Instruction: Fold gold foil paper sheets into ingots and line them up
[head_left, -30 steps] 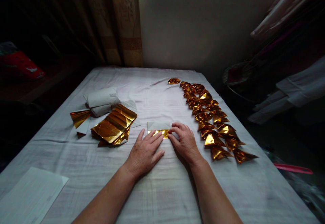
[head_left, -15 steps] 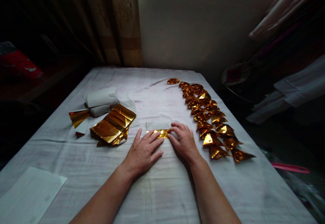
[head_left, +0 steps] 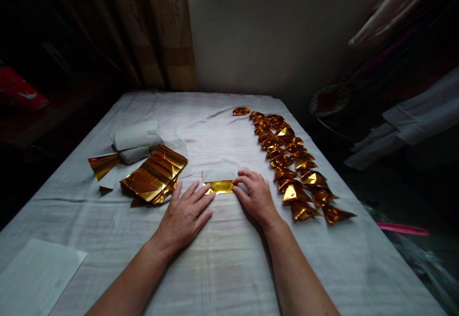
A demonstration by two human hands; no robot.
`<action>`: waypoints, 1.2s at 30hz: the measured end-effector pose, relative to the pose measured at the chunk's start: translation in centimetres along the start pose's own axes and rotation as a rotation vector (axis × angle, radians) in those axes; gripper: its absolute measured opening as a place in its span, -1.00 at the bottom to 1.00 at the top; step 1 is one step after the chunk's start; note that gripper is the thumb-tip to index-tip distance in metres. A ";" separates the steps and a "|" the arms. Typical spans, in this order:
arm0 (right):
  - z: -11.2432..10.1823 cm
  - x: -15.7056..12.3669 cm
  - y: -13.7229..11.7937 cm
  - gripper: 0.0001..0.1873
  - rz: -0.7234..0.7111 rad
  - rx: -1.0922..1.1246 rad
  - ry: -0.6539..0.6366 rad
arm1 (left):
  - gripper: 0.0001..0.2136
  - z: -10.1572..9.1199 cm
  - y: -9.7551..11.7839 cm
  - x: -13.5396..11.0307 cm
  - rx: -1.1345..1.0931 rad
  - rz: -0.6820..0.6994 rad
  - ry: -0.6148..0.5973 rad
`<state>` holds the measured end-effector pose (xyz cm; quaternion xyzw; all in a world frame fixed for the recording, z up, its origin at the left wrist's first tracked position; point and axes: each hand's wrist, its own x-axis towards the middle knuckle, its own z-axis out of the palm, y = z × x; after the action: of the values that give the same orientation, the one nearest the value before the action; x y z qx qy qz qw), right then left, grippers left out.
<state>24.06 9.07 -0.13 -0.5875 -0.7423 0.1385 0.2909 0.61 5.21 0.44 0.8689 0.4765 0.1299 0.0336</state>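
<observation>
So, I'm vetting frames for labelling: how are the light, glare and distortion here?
Head view: dim, corners nearly black; the gold foil stack and the row of folded foil pieces throw bright glints; the wide lens splays the table edges; the left hand and right hand look sharp.

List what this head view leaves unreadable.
Ends of the gold sheet: head view, under the left hand and right hand.
Lower sheets of the gold stack: head view, covered by its top sheet.
Part of the white paper: head view, cut by the frame edge.
</observation>
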 end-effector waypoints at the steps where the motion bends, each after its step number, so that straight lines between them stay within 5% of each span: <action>1: 0.0 0.0 0.0 -0.90 0.002 0.001 -0.001 | -0.63 -0.1 -0.2 -0.2 0.010 -0.005 -0.002; 11: 0.1 0.1 0.3 -0.88 -0.003 0.013 0.016 | -0.65 0.0 -1.1 -0.9 -0.007 -0.033 0.044; 18: 0.5 -0.1 -1.5 -0.71 -0.101 -0.041 0.206 | -0.68 -0.2 -0.5 -0.6 -0.019 -0.054 0.074; 24: 1.3 -1.6 -5.0 -0.59 -0.338 -0.099 -0.064 | -0.68 -0.1 -0.3 -0.5 -0.026 -0.059 0.111; 29: 1.6 -2.6 -5.1 -0.42 -0.311 -0.182 -0.301 | -0.65 -0.2 -0.3 -0.5 -0.056 -0.061 0.091; 36: 0.4 -3.5 -3.3 -0.38 -0.205 -0.300 -0.342 | -0.69 -0.3 -0.4 -0.5 -0.079 -0.056 0.109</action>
<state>21.71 4.87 0.46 -0.5136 -0.8487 0.0940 0.0835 -0.05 4.99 0.60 0.8449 0.4962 0.1945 0.0454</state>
